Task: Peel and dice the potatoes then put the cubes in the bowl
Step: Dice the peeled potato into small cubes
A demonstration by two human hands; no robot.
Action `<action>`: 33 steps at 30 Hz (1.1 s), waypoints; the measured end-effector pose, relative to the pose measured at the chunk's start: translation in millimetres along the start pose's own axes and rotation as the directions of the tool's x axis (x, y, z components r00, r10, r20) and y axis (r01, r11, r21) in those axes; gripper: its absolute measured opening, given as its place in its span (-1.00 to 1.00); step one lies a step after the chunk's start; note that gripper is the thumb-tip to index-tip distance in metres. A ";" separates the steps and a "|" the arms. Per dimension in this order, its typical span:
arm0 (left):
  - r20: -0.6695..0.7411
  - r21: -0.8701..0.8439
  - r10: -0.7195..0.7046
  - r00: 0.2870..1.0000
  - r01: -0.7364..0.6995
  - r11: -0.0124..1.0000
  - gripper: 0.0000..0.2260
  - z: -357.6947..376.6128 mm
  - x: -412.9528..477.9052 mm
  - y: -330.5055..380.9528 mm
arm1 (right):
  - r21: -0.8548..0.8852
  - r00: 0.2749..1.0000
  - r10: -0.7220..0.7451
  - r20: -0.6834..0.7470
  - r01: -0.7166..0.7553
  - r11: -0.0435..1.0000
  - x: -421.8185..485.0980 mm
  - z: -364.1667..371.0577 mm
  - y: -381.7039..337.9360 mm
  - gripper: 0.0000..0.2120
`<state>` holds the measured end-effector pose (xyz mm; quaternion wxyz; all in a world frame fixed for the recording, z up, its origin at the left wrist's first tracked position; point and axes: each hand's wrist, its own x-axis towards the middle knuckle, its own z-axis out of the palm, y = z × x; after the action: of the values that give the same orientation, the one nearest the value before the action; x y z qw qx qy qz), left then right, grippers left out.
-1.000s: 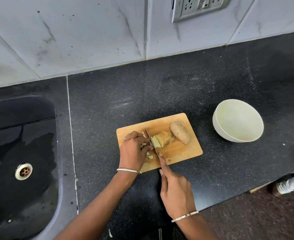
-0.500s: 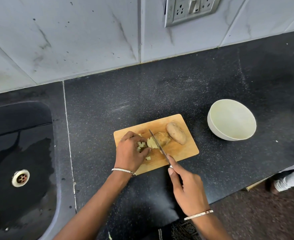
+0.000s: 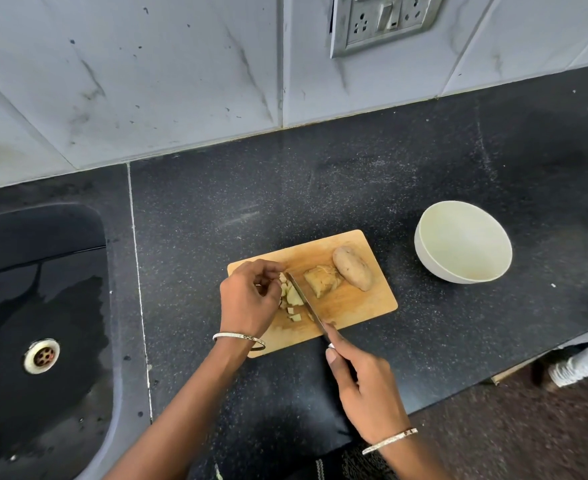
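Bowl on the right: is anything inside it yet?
Nothing visible: the bowl shows a bare pale inside, no cubes. The cut pieces lie on the cutting board by the left hand. A strip of inner wall behind the near rim is hidden.

Behind the cutting board (image 3: pixel 355 306) I read bare surface (image 3: pixel 251 202) running to the tiled wall (image 3: pixel 147 81); to its right, an open strip separates it from the bowl (image 3: pixel 462 244). On the board, the left hand (image 3: pixel 247 299), curled over cut pieces (image 3: pixel 294 297), covers the left end; the knife (image 3: pixel 303 299) crosses the middle; a half-cut potato (image 3: pixel 322 280) and whole potato (image 3: pixel 353 268) block the right. The right hand (image 3: pixel 365 393) occupies the near edge. The sink (image 3: pixel 43 271) lies well left.
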<state>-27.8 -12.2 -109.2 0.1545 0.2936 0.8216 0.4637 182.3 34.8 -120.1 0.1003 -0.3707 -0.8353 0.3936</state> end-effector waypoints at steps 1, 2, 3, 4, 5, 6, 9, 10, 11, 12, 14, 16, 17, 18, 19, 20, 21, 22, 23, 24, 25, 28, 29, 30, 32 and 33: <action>0.001 -0.007 0.001 1.000 -0.001 1.000 -0.74 -0.8 0.5 0.3 | 0.003 1.000 -0.005 -0.008 0.005 1.000 -0.9 0.2 -1.1 -0.54; 0.002 -0.010 0.004 1.000 -0.004 1.000 -0.73 -1.7 0.6 0.8 | 0.005 1.000 -0.008 -0.022 0.008 1.000 -0.9 0.4 -1.7 -0.54; 0.009 -0.008 0.007 1.000 -0.007 1.000 -0.73 -2.2 0.6 1.7 | 0.017 0.999 -0.008 -0.039 0.009 1.000 -0.4 -1.1 -2.7 -0.53; 0.022 -0.006 0.008 1.000 -0.008 1.000 -0.72 -2.5 0.5 2.7 | 0.032 0.999 -0.004 -0.052 0.006 0.999 1.4 -2.8 -3.2 -0.53; 0.040 -0.005 0.005 0.999 -0.005 1.000 -0.73 -2.3 0.4 3.9 | 0.051 0.998 0.003 -0.059 0.000 0.999 3.4 -4.4 -3.2 -0.53; 0.060 -0.007 0.004 0.998 -0.003 1.000 -0.74 -2.1 -0.2 5.0 | 0.076 0.998 0.015 -0.057 -0.010 0.997 5.6 -6.6 -4.4 -0.55; 0.108 -0.002 0.029 0.994 -0.029 1.000 -0.77 -0.3 -2.5 11.2 | 0.209 0.998 0.062 -0.027 -0.055 0.976 9.2 -12.7 -9.4 -0.62; 0.119 0.001 0.042 0.992 -0.043 0.999 -0.77 0.2 -3.4 14.0 | 0.291 0.997 0.081 -0.007 -0.076 0.954 9.8 -14.6 -12.3 -0.64; 0.134 -0.009 0.038 0.990 -0.038 0.999 -0.77 0.9 -4.4 16.6 | 0.381 0.994 0.106 0.019 -0.105 0.919 10.8 -15.8 -14.9 -0.65; 0.157 -0.038 0.013 0.988 -0.007 0.999 -0.77 1.1 -5.7 19.8 | 0.466 0.990 0.132 0.050 -0.139 0.874 11.8 -17.2 -17.8 -0.66; 0.239 -0.152 -0.095 0.966 0.134 0.979 -0.73 1.5 -7.8 24.6 | 0.583 0.979 0.172 0.108 -0.203 0.786 13.8 -19.3 -24.0 -0.68; 0.354 -0.311 -0.221 0.909 0.337 0.889 -0.65 1.3 -9.4 28.5 | 0.634 0.973 0.177 0.145 -0.229 0.739 15.2 -20.4 -30.0 -0.68; 0.406 -0.386 -0.263 0.875 0.425 0.819 -0.62 1.2 -10.5 30.3 | 0.645 0.972 0.174 0.157 -0.234 0.727 15.1 -20.4 -32.3 -0.67; 0.440 -0.442 -0.294 0.849 0.489 0.752 -0.60 1.1 -11.3 31.5 | 0.653 0.972 0.170 0.165 -0.237 0.720 14.8 -20.2 -34.0 -0.67; 0.459 -0.477 -0.318 0.830 0.532 0.700 -0.60 0.8 -11.4 31.6 | 0.657 0.971 0.167 0.173 -0.240 0.714 13.9 -20.1 -34.9 -0.66; 0.466 -0.502 -0.336 0.818 0.558 0.661 -0.61 -0.3 -11.1 32.1 | 0.662 0.970 0.168 0.177 -0.243 0.709 12.8 -20.2 -35.0 -0.66; 0.465 -0.520 -0.350 0.813 0.571 0.635 -0.64 -1.1 -10.0 30.6 | 0.668 0.969 0.171 0.177 -0.246 0.703 11.6 -20.7 -34.3 -0.66; 0.458 -0.530 -0.357 0.814 0.573 0.625 -0.67 -2.4 -8.9 29.7 | 0.674 0.969 0.178 0.174 -0.249 0.696 10.6 -21.6 -32.6 -0.66; 0.440 -0.525 -0.357 0.824 0.558 0.643 -0.70 -4.1 -7.4 28.5 | 0.678 0.968 0.190 0.166 -0.252 0.690 9.6 -22.9 -30.2 -0.66; 0.403 -0.485 -0.342 0.849 0.515 0.706 -0.73 -6.0 -5.4 26.4 | 0.680 0.967 0.205 0.152 -0.253 0.688 9.0 -24.5 -26.9 -0.66; 0.348 -0.401 -0.306 0.886 0.435 0.806 -0.77 -7.2 -3.2 24.1 | 0.676 0.966 0.220 0.136 -0.253 0.692 8.7 -26.1 -23.2 -0.66; 0.209 -0.032 -0.089 0.974 0.098 0.995 -0.82 -8.0 -0.1 18.4 | 0.645 0.968 0.241 0.073 -0.230 0.728 9.1 -30.6 -12.3 -0.64; 0.187 0.073 -0.006 0.982 -0.008 0.997 -0.84 -7.0 0.0 17.1 | 0.634 0.968 0.244 0.051 -0.220 0.742 9.7 -31.6 -9.8 -0.64; 0.169 0.170 0.055 0.984 -0.084 0.982 -0.85 -6.2 -0.9 17.7 | 0.622 0.968 0.247 0.031 -0.213 0.753 10.2 -32.4 -7.6 -0.64; 0.140 0.341 0.094 0.986 -0.137 0.930 -0.79 -2.6 -3.6 21.2 | 0.597 0.967 0.254 -0.005 -0.201 0.777 10.7 -34.2 -4.9 -0.64; 0.131 0.404 0.091 0.987 -0.137 0.905 -0.73 -1.1 -5.4 23.7 | 0.583 0.967 0.253 -0.019 -0.194 0.789 10.5 -34.7 -4.3 -0.65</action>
<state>-16.1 -6.9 -88.5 0.1064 0.3918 0.8725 0.2719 188.6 60.6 -95.0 0.2005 -0.4374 -0.6210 0.6187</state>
